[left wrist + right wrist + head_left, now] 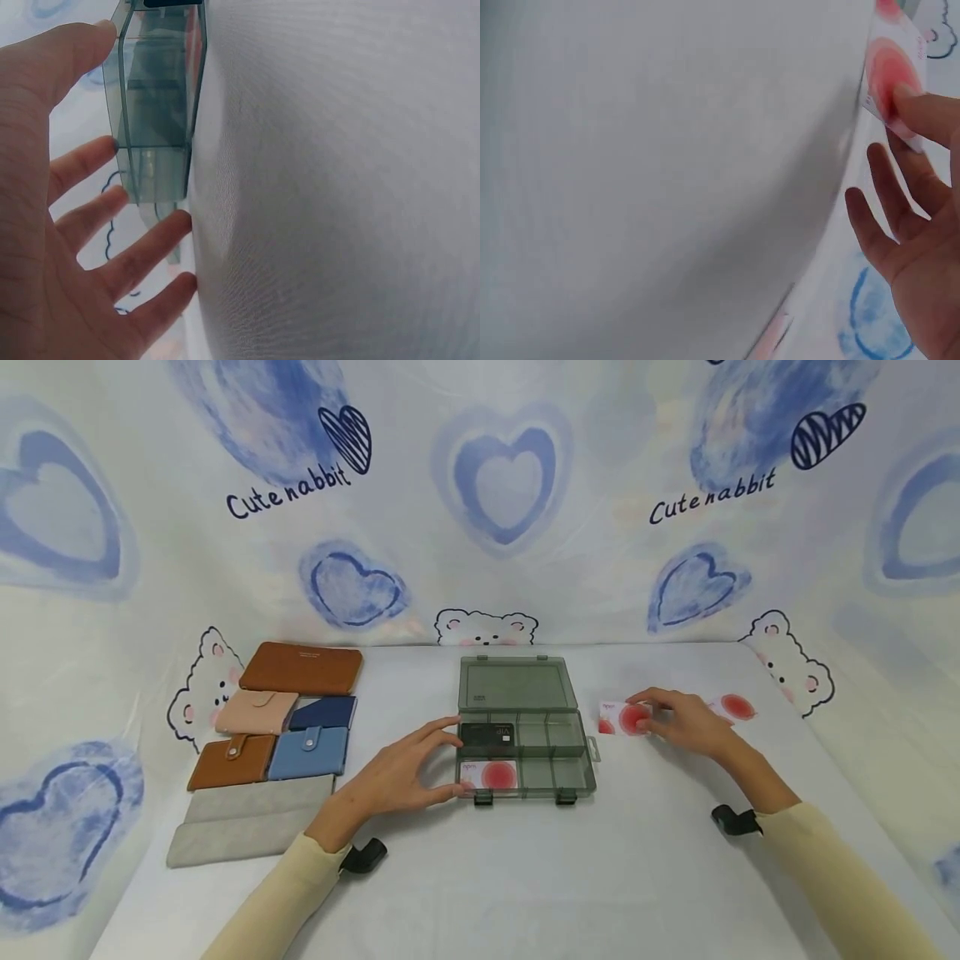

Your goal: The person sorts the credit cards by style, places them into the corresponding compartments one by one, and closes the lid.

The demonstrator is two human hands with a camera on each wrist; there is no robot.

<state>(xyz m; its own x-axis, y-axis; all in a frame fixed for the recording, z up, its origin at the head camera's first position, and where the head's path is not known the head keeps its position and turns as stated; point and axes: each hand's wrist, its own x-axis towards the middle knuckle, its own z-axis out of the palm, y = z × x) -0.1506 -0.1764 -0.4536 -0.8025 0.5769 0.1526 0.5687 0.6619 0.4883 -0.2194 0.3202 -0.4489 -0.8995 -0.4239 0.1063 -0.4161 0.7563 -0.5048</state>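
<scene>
My right hand (693,725) pinches a white card with pink-red circles (613,717) between thumb and forefinger, to the right of the box. In the right wrist view the thumb presses on the card's printed face. The translucent green compartment box (517,685) lies with its lid folded back. Its left compartments hold a black VIP card (480,740) at the back and a white card with a red circle (477,774) in front. My left hand (390,777) spreads along the box's left side, thumb and some fingertips touching it, other fingers extended.
Another red-circle card (737,707) lies beyond my right hand. On the left are a brown wallet (300,668), a pink card holder (255,712), a navy one (324,712), a brown snap holder (231,762), a blue one (307,753) and a grey case (247,818).
</scene>
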